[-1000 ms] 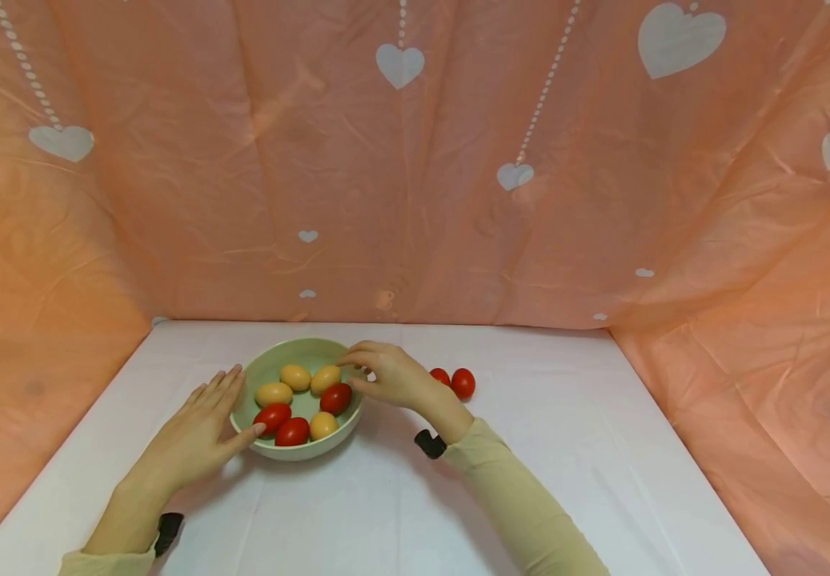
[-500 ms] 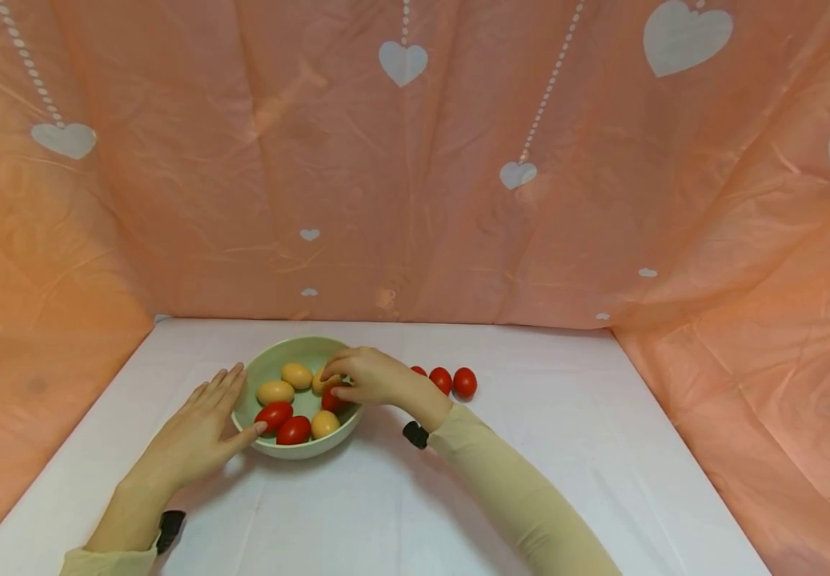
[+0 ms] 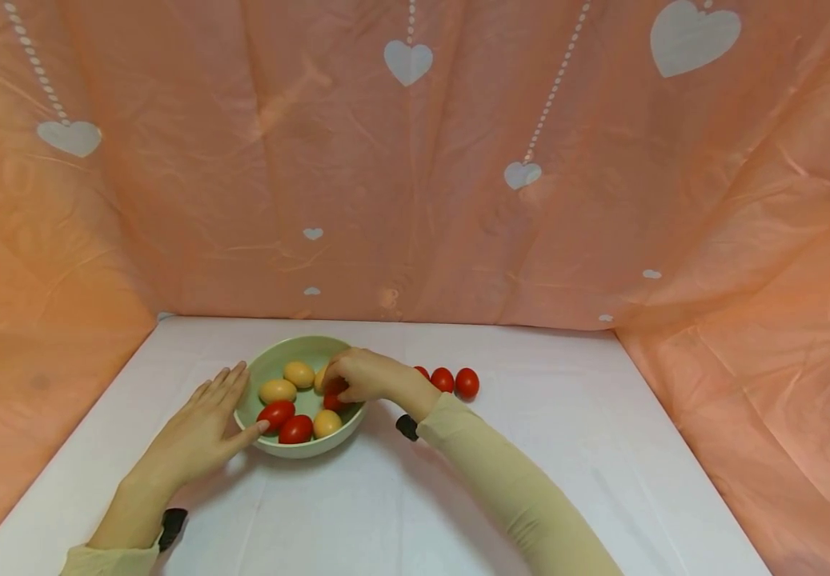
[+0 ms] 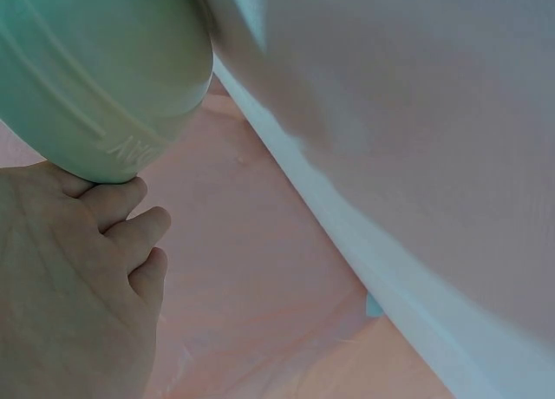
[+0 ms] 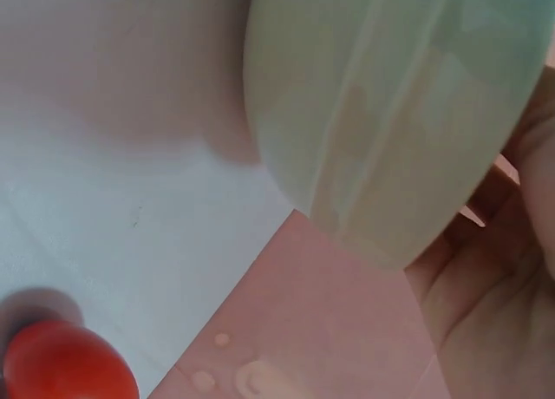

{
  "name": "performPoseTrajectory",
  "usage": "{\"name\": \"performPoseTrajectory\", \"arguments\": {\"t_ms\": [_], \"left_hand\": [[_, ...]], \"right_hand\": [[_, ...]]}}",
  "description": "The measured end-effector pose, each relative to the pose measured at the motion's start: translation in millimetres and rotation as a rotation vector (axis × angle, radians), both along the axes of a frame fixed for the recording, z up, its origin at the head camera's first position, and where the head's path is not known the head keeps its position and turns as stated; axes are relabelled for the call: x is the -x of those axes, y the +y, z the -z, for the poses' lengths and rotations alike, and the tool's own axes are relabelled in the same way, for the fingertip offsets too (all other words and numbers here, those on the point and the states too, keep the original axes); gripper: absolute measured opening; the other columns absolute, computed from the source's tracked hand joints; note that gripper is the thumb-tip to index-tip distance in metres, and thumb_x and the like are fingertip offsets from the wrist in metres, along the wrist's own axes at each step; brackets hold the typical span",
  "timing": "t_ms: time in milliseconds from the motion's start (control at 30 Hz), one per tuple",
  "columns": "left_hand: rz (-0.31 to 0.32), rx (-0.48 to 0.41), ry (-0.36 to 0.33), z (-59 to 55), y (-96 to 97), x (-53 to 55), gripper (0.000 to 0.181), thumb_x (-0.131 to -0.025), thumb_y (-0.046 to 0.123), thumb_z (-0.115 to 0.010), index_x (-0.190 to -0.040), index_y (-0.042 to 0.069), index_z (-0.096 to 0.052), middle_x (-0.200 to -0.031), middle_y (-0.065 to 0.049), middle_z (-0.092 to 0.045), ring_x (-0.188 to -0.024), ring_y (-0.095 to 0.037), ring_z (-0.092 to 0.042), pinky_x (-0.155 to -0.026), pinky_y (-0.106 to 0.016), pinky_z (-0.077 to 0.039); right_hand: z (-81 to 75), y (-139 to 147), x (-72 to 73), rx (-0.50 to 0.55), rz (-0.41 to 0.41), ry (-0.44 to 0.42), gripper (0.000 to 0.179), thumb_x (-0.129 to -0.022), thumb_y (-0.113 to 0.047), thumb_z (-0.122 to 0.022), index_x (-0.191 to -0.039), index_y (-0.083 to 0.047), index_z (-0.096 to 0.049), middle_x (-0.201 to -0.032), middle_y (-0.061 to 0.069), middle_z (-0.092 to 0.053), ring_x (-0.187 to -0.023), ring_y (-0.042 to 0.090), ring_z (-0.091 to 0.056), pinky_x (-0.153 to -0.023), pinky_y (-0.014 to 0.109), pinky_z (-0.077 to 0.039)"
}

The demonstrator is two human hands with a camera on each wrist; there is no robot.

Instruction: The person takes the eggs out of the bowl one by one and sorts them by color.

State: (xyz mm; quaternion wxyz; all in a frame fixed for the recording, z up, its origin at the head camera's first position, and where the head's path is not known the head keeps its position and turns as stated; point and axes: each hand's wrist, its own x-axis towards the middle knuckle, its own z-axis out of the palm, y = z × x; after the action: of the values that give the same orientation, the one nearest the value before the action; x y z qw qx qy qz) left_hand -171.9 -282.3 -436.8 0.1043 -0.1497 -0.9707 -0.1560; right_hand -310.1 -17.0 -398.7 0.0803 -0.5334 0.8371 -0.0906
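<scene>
A light green bowl (image 3: 299, 451) stands on the white-covered table with several red and yellow cherry tomatoes in it. My left hand (image 3: 194, 436) lies along the bowl's left side, fingers straight against the outside and thumb over the near rim. In the left wrist view, those fingertips (image 4: 130, 195) rest at the bowl's outer wall. My right hand (image 3: 366, 374) reaches over the right rim, its fingers curled down around a red cherry tomato (image 3: 333, 402) inside. From the right wrist view, the bowl wall (image 5: 390, 130) hides the fingertips and that tomato.
Right of the bowl, red cherry tomatoes (image 3: 467, 384) sit in a row on the tablecloth (image 3: 530, 432), one partly behind my right wrist. Peach curtains with pale hearts (image 3: 407, 62) enclose the back and sides of the table.
My right hand has moved left from the bowl's right rim to the red cherry tomato inside, and its fingers have closed around it. The left hand stays at the bowl.
</scene>
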Motion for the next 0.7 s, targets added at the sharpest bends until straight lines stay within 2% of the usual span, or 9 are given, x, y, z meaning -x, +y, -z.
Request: {"name": "performPoseTrajectory", "arguments": {"t_ms": [267, 433, 700], "left_hand": [[-0.001, 0.003, 0.010, -0.5, 1.0, 0.3, 0.093, -0.098, 0.053, -0.067, -0.157, -0.010, -0.033, -0.165, -0.028, -0.031, -0.149, -0.051, -0.030, -0.125, -0.059, -0.021], [-0.004, 0.003, -0.003, -1.0, 1.1, 0.4, 0.093, -0.097, 0.052, -0.067, -0.157, -0.010, -0.032, -0.165, -0.029, -0.030, -0.150, -0.051, -0.030, -0.124, -0.062, -0.023], [-0.002, -0.006, 0.005, -0.1, 0.4, -0.3, 0.093, -0.097, 0.052, -0.067, -0.157, -0.011, -0.033, -0.164, -0.030, -0.031, -0.149, -0.052, -0.031, -0.123, -0.063, -0.024]], "right_hand": [[-0.7, -3.1, 0.5, -0.013, -0.013, -0.012, 0.025, -0.093, -0.010, -0.079, -0.118, -0.012, -0.079, -0.117, -0.001, -0.076, -0.112, 0.012, -0.066, -0.101, 0.015, -0.047], [1.6, -6.0, 0.0, -0.022, -0.046, 0.015, 0.023, -0.096, -0.018, -0.078, -0.118, -0.012, -0.079, -0.115, 0.000, -0.076, -0.107, 0.012, -0.067, -0.098, 0.014, -0.047], [5.8, -8.7, -1.2, -0.076, -0.071, 0.035, 0.030, -0.096, -0.018, -0.078, -0.126, -0.014, -0.077, -0.120, 0.003, -0.075, -0.111, 0.014, -0.066, -0.099, 0.015, -0.047]]}}
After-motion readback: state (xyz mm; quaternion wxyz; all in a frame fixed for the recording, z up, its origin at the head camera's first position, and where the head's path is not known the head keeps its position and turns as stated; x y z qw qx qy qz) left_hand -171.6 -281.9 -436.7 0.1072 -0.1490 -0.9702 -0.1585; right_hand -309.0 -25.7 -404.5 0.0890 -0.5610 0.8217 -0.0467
